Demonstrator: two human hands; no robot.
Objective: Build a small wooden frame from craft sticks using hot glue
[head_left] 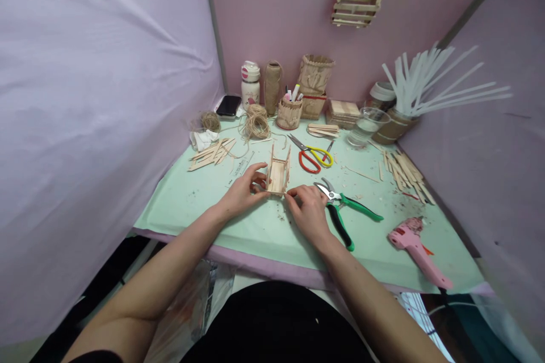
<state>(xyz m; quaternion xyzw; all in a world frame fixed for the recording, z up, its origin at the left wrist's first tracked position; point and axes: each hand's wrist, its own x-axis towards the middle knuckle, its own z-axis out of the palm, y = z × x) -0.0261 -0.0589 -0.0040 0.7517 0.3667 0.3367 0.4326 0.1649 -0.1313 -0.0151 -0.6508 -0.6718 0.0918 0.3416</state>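
Observation:
A small open frame built from wooden craft sticks (277, 174) stands on the green tabletop in front of me. My left hand (244, 191) holds it at the left side, thumb at the near left corner and fingers curved along the left wall. With thumb and fingers, my right hand (307, 208) pinches the near right corner, by the stick across the front edge. Garden pruners with green handles (340, 201) lie open just right of my right hand. Beyond the frame are scissors with red and yellow handles (313, 154).
A pink glue gun (419, 252) lies at the right front. Loose craft sticks (406, 173) lie right, others (212, 153) left. Twine (256, 123), a pen holder (289, 112), a clear cup (367, 126) and a bundle of white glue sticks (419, 82) line the back.

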